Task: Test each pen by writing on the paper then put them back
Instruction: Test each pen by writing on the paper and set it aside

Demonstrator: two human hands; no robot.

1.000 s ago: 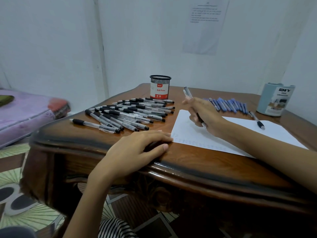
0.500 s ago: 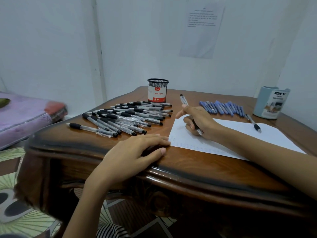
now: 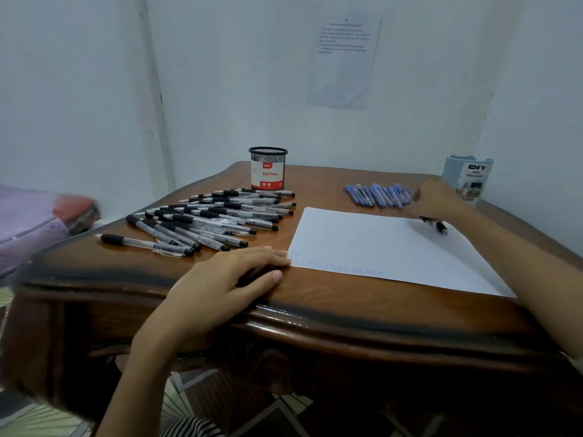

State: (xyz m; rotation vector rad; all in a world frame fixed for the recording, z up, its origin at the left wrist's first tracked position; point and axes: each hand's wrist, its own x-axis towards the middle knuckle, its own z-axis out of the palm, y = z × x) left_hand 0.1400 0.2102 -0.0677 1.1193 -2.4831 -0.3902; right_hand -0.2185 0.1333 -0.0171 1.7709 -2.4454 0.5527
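A white paper (image 3: 378,244) lies on the wooden table (image 3: 315,298), with faint marks along its near edge. My left hand (image 3: 227,282) rests flat on the table edge, its fingertips at the paper's near-left corner. My right hand (image 3: 438,200) is blurred at the paper's far right corner, just over a black pen (image 3: 437,224) and beside a row of blue pens (image 3: 378,194). Whether it grips a pen is hidden by the blur. Several black-grip pens (image 3: 208,220) lie spread out left of the paper.
A black mesh pen cup (image 3: 268,168) with a red "Ball Pens" label stands behind the black pens. A pale blue "DIY" organiser (image 3: 468,179) stands at the far right corner by the wall. A purple mattress (image 3: 34,219) lies to the left.
My right hand has left the near-left part of the paper and swung to its far right corner by the blue pens. My left hand has stayed in place.
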